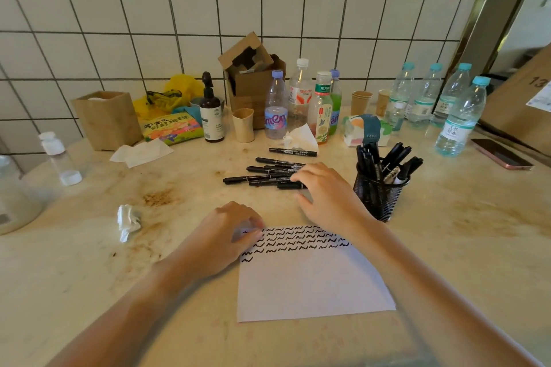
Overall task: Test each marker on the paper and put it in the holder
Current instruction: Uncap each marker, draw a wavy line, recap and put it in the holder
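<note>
Beige marble-look counter (pixel 447 247), kinda stained with brown blotches, white square tiles behind it. Flat white paper (pixel 313 286) sits near the front edge, with about 5 rows of black squiggles across its top part. Left hand (pixel 229 235) rests on the paper's top-left corner, fingers curled down onto it, pinning it I think, though the tips are blurry so I can't tell if they pinch anything.

Right hand (pixel 325 191) is reaching over the loose pile of black markers (pixel 265 173) lying flat just beyond the paper, fingers bent over the pile's right end. Looks like it's touching 1 of them, not clearly gripping. 1 more marker (pixel 292 152) lies alone further back.

The holder (pixel 378 194) is a round black wire-mesh cup just right of the right hand, already stuffed with a bunch of upright markers.

Back row: clear plastic bottles (pixel 456 125), paper cups, an open cardboard box (pixel 250 80), a wooden box (pixel 107 119) and a tissue pack. Crumpled tissue (pixel 128 220) sits left of the paper, with bare counter around it. Pink phone (pixel 501 158) far right.
</note>
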